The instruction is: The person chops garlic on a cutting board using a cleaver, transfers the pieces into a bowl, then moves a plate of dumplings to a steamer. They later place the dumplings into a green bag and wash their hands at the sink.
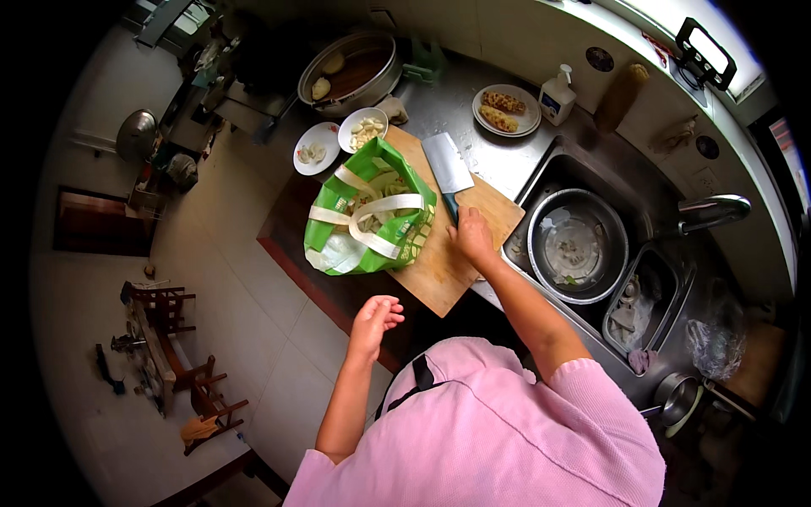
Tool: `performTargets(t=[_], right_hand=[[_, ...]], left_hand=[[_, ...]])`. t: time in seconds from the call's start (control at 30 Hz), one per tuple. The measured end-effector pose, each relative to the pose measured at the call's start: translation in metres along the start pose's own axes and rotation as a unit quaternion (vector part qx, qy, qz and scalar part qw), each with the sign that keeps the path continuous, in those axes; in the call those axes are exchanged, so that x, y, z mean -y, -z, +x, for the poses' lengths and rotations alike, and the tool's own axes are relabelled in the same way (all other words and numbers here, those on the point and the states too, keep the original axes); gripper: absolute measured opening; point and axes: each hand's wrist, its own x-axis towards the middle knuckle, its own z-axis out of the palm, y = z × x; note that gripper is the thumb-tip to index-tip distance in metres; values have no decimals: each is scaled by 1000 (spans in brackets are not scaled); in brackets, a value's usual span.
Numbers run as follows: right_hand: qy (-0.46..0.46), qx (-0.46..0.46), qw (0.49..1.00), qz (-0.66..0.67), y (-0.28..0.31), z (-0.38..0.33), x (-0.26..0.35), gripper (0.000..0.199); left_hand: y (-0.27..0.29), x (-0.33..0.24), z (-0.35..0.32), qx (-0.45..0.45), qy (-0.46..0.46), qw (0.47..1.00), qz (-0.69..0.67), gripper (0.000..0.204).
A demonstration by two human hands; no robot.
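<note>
My right hand (471, 237) is closed around the dark handle of a broad cleaver (448, 165) that lies flat on the wooden cutting board (439, 270). My left hand (375, 321) hovers below the board's near edge, fingers loosely curled, holding nothing. A green shopping bag (367, 215) with white straps sits on the left part of the board, open at the top.
Two white plates (317, 152) with pale pieces sit left of the board, and a big metal pan (351, 72) behind them. A plate of corn (507, 110), a soap bottle (556, 97), a sink with a steel basin (579, 245) and a tap (714, 211) lie right.
</note>
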Motion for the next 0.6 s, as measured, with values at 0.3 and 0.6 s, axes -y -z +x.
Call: performTargets(t=[0.3, 0.6], right_hand=[[-238, 83, 907, 338, 47, 4, -25, 25], [-68, -246, 966, 45, 79, -124, 70, 54]], left_hand=[[-51, -6, 44, 241, -17, 965, 99, 22], [-152, -27, 90, 359, -90, 928, 31, 22]])
